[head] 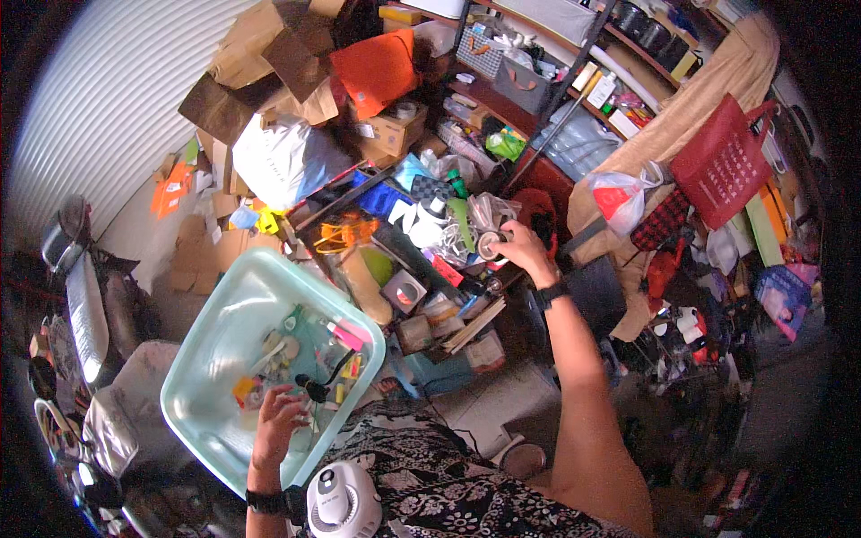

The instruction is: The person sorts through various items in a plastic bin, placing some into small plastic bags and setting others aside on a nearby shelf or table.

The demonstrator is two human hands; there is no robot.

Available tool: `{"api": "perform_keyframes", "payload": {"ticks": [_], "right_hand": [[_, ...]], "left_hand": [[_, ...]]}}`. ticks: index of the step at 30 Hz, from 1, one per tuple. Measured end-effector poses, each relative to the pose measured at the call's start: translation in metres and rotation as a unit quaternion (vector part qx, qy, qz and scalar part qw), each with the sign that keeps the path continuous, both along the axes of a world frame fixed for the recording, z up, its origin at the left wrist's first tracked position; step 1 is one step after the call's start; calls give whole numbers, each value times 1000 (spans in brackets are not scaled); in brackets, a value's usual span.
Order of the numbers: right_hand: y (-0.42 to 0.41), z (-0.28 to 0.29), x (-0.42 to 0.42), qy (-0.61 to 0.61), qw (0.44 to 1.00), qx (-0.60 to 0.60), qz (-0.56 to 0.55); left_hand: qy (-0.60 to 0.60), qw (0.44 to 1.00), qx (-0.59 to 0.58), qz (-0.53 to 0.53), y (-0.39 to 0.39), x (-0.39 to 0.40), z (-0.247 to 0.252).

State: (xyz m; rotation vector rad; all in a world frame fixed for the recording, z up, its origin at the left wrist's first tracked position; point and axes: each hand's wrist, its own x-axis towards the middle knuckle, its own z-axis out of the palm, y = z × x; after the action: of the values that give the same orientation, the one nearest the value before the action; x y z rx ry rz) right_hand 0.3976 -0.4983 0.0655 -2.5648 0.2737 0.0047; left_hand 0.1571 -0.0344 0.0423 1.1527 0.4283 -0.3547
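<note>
Stretched out over a heap of mixed goods, my right hand point(523, 247) has its fingers on a small roll of tape point(490, 245). White cables point(452, 237) and a green strip-like object point(462, 222) lie just left of that roll. My left hand point(279, 420) hovers over a pale teal plastic tub point(202, 363), fingers apart and holding nothing. Small items are scattered on the tub's floor: a black object with a cord point(313, 389), a pink item point(348, 334) and yellow pieces point(350, 366).
Metal-framed shelves point(494, 101) with baskets stand at the back. Cardboard boxes point(249, 40), an orange bag point(374, 70) and a large white bag point(276, 158) are piled left of them. At right hangs a red tote bag point(723, 161). A white portable fan point(343, 501) sits at my front.
</note>
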Motion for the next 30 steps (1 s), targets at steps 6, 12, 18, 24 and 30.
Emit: {"api": "perform_keyframes", "payload": {"ticks": [6, 12, 18, 24, 30], "right_hand": [[8, -12, 42, 145, 973, -177, 40], [-14, -54, 60, 113, 988, -104, -23], [-20, -60, 61, 123, 992, -6, 0], [-23, -49, 52, 133, 990, 17, -42], [-33, -67, 35, -11, 996, -42, 78]], "left_hand": [[20, 994, -7, 105, 24, -34, -16], [39, 987, 15, 155, 31, -56, -13], [50, 983, -5, 177, 31, -66, -19], [53, 981, -19, 183, 29, -64, -23], [53, 982, -18, 178, 24, -60, -25]]}}
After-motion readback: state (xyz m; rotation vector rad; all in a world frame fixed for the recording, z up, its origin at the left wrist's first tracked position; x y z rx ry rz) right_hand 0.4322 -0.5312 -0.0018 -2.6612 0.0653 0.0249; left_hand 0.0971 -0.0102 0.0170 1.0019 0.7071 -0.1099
